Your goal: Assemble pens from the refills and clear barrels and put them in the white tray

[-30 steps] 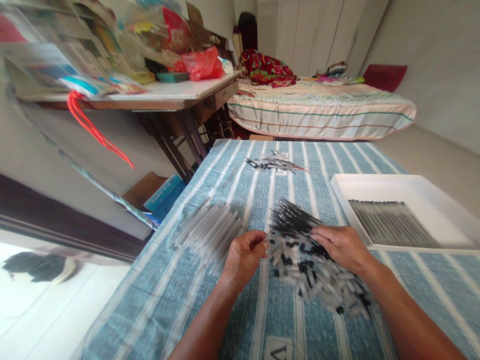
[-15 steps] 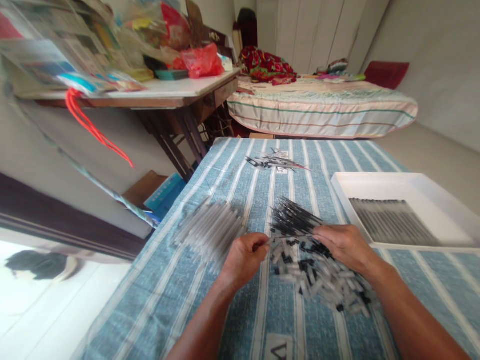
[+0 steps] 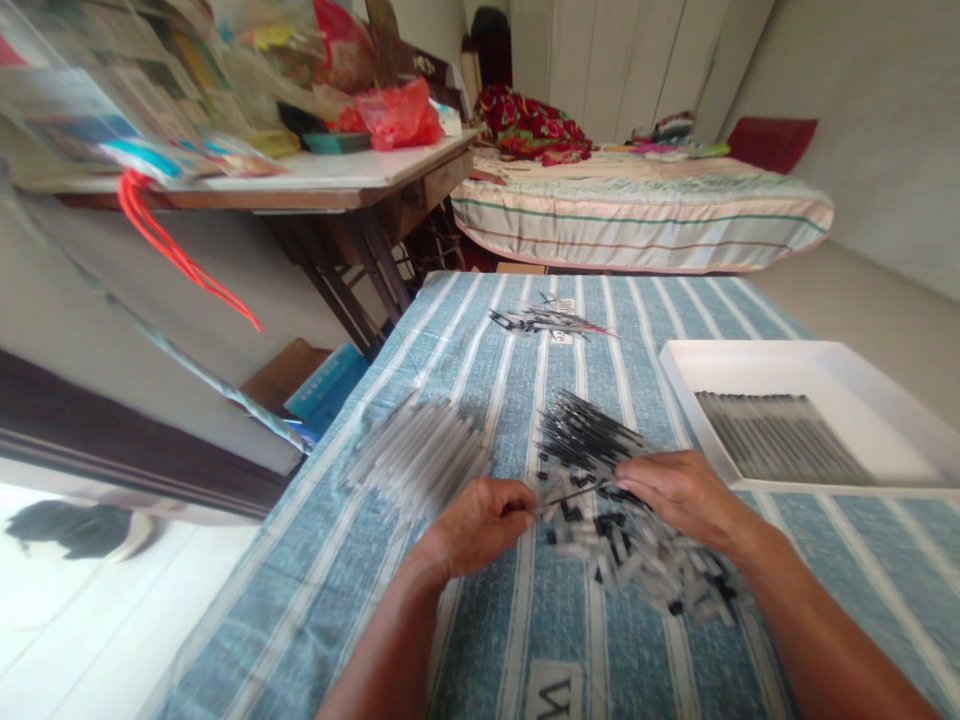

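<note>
Between my two hands stretches a thin dark pen refill [image 3: 576, 493], slightly tilted. My right hand [image 3: 671, 492] pinches its right end. The fingers of my left hand [image 3: 484, 520] close at its left end; whether a pen barrel is hidden inside that hand I cannot tell. Beyond the right hand lies a bundle of dark refills [image 3: 589, 430]. Under and nearer than it spreads a pile of small clear and black pen caps or plugs [image 3: 652, 555]. Just behind my left hand, pale translucent pen barrels [image 3: 424, 450] lie side by side in a heap.
A white tray [image 3: 787, 350] on the right holds a row of pens with dark ends [image 3: 784, 435]. Loose thin dark pieces [image 3: 555, 320] lie at the back of the striped cloth [image 3: 360, 640]. A cluttered side table [image 3: 300, 190] stands left, a bed [image 3: 645, 215] behind.
My left hand has come slightly lower and my right hand a little left. The refill between them tilts more, its left end lower. The piles look unchanged.
</note>
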`<state>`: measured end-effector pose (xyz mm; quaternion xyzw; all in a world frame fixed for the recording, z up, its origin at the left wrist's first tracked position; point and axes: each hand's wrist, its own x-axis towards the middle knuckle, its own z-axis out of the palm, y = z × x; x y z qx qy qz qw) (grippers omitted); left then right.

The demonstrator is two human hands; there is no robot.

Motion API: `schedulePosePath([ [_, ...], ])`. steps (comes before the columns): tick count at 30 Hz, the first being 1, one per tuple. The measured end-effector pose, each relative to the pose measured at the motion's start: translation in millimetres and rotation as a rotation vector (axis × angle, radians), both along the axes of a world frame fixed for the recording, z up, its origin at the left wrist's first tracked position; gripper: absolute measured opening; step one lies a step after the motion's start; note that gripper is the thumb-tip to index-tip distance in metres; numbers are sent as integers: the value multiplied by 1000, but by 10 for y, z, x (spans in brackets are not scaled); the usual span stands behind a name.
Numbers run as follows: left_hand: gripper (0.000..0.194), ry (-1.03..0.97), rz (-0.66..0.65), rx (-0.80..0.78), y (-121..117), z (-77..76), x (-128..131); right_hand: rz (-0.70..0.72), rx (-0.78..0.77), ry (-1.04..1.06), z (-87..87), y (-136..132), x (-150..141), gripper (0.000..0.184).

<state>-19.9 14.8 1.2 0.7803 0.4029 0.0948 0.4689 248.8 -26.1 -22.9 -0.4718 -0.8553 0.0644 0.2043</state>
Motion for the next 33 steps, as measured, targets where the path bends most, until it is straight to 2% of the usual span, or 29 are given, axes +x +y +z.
schedulePosePath([
  [3,14,27,-7,14,-4,27,6,7,-6,-19,10,-3,-7,27],
  [9,16,-50,-10,-77,-33,77,-5,27,-87,4,17,-10,-6,28],
  [15,17,-122,-18,-134,-80,40,93,76,-16,17,26,-52,-246,30],
  [19,15,-243,43,-210,-128,16,156,65,10,216,79,-93,-363,21],
  [22,16,-373,148,-277,-154,29,176,-28,-68,383,143,-101,-298,18],
  [25,18,-469,230,-339,-173,36,192,-85,-169,401,177,-90,-169,24],
  [28,20,-515,253,-366,-181,14,205,-134,-171,408,179,-76,-75,31],
  [30,23,-545,253,-363,-180,-6,204,-133,-219,368,172,-68,-53,24],
  [33,28,-606,258,-349,-176,-23,188,-116,-375,180,155,-62,-85,17],
])
